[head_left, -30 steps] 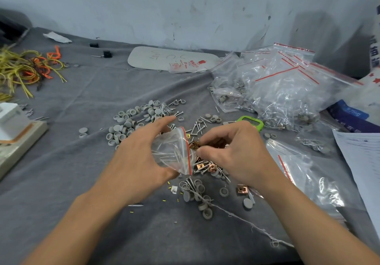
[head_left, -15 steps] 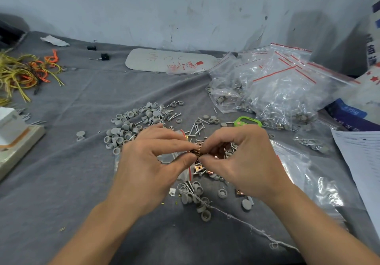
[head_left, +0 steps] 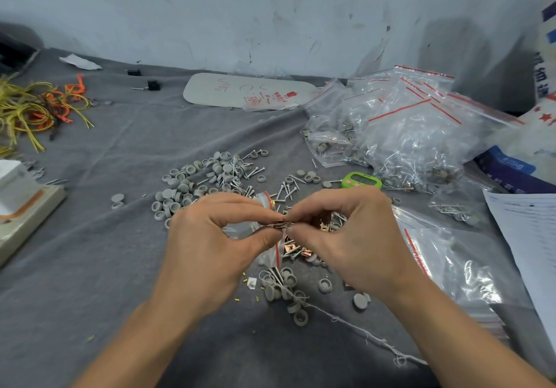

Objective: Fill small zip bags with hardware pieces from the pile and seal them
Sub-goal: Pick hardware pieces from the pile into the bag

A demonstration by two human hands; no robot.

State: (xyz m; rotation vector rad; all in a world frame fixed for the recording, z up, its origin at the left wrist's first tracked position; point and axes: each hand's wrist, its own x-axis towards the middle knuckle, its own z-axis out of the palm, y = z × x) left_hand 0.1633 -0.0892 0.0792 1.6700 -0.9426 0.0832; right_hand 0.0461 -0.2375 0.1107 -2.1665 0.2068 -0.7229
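Note:
My left hand [head_left: 210, 237] holds a small clear zip bag [head_left: 240, 229] with a red seal strip; thumb and forefinger pinch copper-coloured clips [head_left: 281, 224] at its mouth. My right hand [head_left: 340, 237] pinches the same clips from the right, fingertips meeting the left hand's. Beneath the hands lies the hardware pile: grey round caps [head_left: 192, 183], screws [head_left: 285, 190] and more copper clips [head_left: 290, 247] on the grey cloth [head_left: 90, 267]. Part of the bag is hidden behind my left hand.
A heap of filled zip bags [head_left: 406, 135] sits at the back right, flat empty bags [head_left: 451, 267] at the right. A green timer [head_left: 361, 180], papers [head_left: 529, 237], yellow and orange ties [head_left: 39, 111], a white box [head_left: 18, 195] and a white card [head_left: 246, 91] lie around.
One second ago my left hand held the bag open and upright; since then both hands have come together and pinch the copper clips at the bag's mouth, with the bag folded down under the left hand.

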